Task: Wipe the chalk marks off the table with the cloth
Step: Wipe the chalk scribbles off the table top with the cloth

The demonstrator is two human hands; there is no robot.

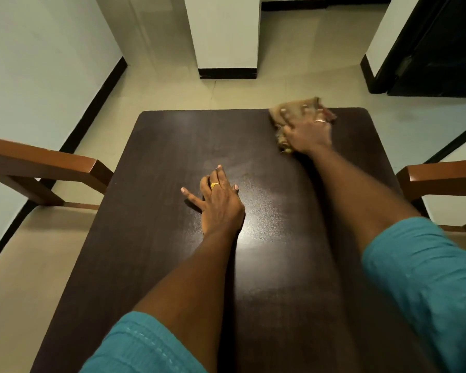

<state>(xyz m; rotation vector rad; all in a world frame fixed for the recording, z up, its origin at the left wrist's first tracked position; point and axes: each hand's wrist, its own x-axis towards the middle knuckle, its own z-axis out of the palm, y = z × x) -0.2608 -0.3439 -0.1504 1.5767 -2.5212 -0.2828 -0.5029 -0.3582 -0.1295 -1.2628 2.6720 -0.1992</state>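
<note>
I have my right hand [307, 133] stretched out to the far right corner of the table [151, 265], palm down on the cloth [293, 110], fingers spread and pressing it flat against the wood rather than bunching it. The cloth is a tan, crumpled rag, part of it hanging past the far edge, and the whole hand is blurred, so I judge it is mid-stroke. Pressing with a flat hand puts more of the rag on the surface, which suits wiping.

My left hand [218, 200] rests near the middle of the table, fingers loose and splayed, holding nothing. I read it as a brace: it takes my weight while I lean to reach the far corner.

Chalk marks are hard to make out. I see only a faint pale haze [226, 168] just beyond my left fingertips, and I cannot tell whether it is chalk residue or glare from the light overhead. If it is residue, the middle strip still needs a pass once the corner is done.

Wooden chair arms [51, 160] flank the table on both sides.
</note>
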